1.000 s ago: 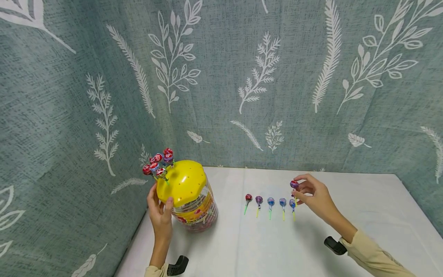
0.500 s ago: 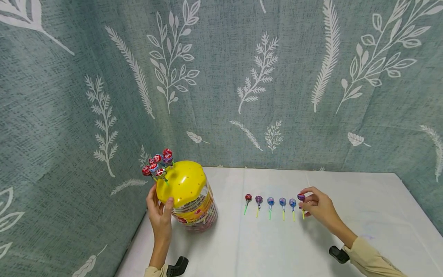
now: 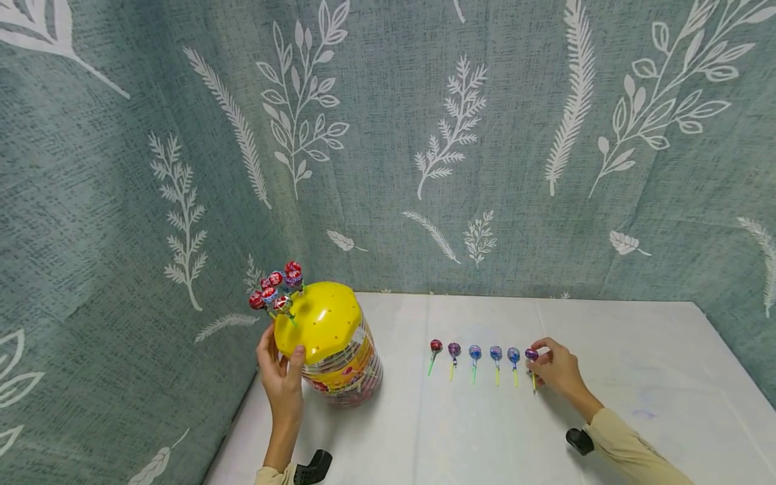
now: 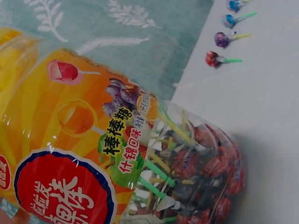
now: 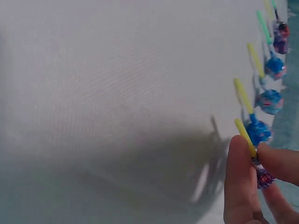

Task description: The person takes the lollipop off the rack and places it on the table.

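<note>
My right hand (image 3: 558,369) pinches a purple-wrapped lollipop (image 3: 531,353) with a yellow stick at the right end of a row on the table. The right wrist view shows thumb and fingers around this purple lollipop (image 5: 265,178) near its stick. Beside it lies a blue lollipop (image 3: 513,355), the nearest in the row. My left hand (image 3: 283,384) grips the rim of the yellow lid (image 3: 327,316) on a clear plastic jar (image 3: 354,377), which tilts a little. Through the jar wall, red-wrapped lollipops (image 4: 217,163) show in the left wrist view.
Several red-wrapped lollipops (image 3: 269,294) stand in the lid's left side. The row on the white table (image 3: 461,438) runs left to a red lollipop (image 3: 436,345), with purple and blue ones between. A patterned curtain (image 3: 376,135) hangs behind and at the left.
My right hand has moved right and down with the purple lollipop, from above the last blue one to the row's right end. My left hand stays on the lid.
</note>
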`<move>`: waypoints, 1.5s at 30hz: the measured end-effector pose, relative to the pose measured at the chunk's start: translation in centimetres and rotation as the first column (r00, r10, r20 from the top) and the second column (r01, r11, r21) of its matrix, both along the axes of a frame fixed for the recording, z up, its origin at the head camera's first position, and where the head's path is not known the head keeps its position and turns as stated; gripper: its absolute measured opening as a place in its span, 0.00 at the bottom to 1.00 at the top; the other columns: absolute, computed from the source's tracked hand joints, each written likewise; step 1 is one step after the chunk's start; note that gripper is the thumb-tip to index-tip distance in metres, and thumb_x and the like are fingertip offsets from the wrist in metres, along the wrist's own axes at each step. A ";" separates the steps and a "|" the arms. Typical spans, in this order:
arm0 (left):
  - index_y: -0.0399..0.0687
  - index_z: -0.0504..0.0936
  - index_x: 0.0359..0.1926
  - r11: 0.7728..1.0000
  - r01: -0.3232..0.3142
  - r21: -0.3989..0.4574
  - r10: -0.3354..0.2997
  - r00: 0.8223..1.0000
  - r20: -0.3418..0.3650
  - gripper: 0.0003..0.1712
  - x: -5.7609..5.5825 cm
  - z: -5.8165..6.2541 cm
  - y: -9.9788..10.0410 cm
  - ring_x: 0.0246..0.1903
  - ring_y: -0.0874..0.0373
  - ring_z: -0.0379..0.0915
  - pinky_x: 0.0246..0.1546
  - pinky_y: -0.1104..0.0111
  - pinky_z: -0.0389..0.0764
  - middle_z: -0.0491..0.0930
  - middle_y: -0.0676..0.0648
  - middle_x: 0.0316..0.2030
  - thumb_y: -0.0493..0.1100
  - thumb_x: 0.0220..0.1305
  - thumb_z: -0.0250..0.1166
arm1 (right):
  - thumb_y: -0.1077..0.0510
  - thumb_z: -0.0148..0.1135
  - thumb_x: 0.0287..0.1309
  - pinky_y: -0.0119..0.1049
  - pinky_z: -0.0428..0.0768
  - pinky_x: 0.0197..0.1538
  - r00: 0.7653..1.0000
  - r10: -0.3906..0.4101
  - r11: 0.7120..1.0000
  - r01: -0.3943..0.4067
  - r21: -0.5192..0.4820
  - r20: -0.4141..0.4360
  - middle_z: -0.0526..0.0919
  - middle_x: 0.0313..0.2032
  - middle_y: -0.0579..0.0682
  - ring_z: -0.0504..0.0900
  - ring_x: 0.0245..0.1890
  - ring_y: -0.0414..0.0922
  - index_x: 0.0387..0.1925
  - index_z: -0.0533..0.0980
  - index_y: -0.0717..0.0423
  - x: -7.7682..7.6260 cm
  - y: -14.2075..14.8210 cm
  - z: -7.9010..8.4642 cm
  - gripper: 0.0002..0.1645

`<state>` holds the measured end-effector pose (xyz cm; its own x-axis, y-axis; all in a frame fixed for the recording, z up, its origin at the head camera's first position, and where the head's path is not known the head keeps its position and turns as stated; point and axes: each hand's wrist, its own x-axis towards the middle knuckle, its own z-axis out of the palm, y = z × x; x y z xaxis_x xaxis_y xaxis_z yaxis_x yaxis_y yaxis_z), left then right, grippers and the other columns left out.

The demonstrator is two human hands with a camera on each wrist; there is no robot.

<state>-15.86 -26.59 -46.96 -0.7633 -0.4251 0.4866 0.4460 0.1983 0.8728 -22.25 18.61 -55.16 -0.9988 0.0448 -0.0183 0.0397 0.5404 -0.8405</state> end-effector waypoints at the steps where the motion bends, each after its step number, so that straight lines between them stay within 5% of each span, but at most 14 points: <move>1: 0.48 0.56 0.71 1.000 -0.002 -0.003 0.002 1.000 0.003 0.38 0.0 0.0 0.0 0.67 0.53 0.50 0.63 0.61 0.56 0.55 0.47 0.69 0.36 0.60 0.58 | 0.68 0.65 0.50 0.36 0.77 0.20 1.000 -0.009 1.000 0.008 0.019 0.008 0.76 0.21 0.52 0.76 0.15 0.44 0.45 0.71 0.67 -0.2 0.0 -0.3 0.20; 9: 0.48 0.56 0.70 1.000 -0.003 -0.020 0.003 1.000 -0.007 0.37 0.0 0.0 0.0 0.67 0.53 0.50 0.62 0.64 0.57 0.55 0.47 0.68 0.36 0.61 0.58 | 0.68 0.65 0.47 0.35 0.75 0.16 1.000 -0.028 0.996 0.028 0.087 0.002 0.72 0.19 0.51 0.73 0.13 0.42 0.44 0.72 0.69 -1.0 0.1 -1.4 0.20; 24: 0.46 0.56 0.70 0.999 -0.019 -0.039 0.018 1.000 -0.016 0.38 0.0 -0.1 -0.2 0.66 0.52 0.52 0.62 0.67 0.58 0.56 0.45 0.68 0.35 0.60 0.58 | 0.65 0.64 0.49 0.35 0.72 0.17 1.000 -0.008 0.990 0.012 0.142 -0.026 0.72 0.18 0.50 0.71 0.13 0.41 0.47 0.72 0.69 -0.5 0.1 -0.3 0.22; 35: 0.46 0.56 0.70 0.999 -0.020 -0.039 0.019 1.000 -0.017 0.37 0.1 0.0 -0.1 0.66 0.53 0.52 0.62 0.67 0.58 0.56 0.45 0.67 0.35 0.61 0.57 | 0.64 0.65 0.52 0.37 0.72 0.23 0.992 0.044 0.986 -0.024 0.164 -0.120 0.76 0.25 0.52 0.75 0.20 0.43 0.44 0.74 0.68 -0.5 -0.1 3.6 0.18; 45: 0.46 0.57 0.70 0.999 -0.012 -0.036 0.011 1.000 -0.021 0.37 0.1 0.0 -0.2 0.65 0.53 0.54 0.60 0.71 0.60 0.58 0.45 0.66 0.35 0.60 0.58 | 0.62 0.66 0.53 0.34 0.76 0.27 0.967 0.115 0.992 -0.098 0.081 -0.229 0.79 0.29 0.52 0.77 0.29 0.46 0.43 0.76 0.61 -0.6 -2.6 8.0 0.14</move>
<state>-15.74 -26.75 -46.99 -0.7481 -0.4158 0.5172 0.4610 0.2350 0.8557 -22.87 15.98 -47.16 -0.9742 -0.0691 0.2149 -0.2138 0.5877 -0.7803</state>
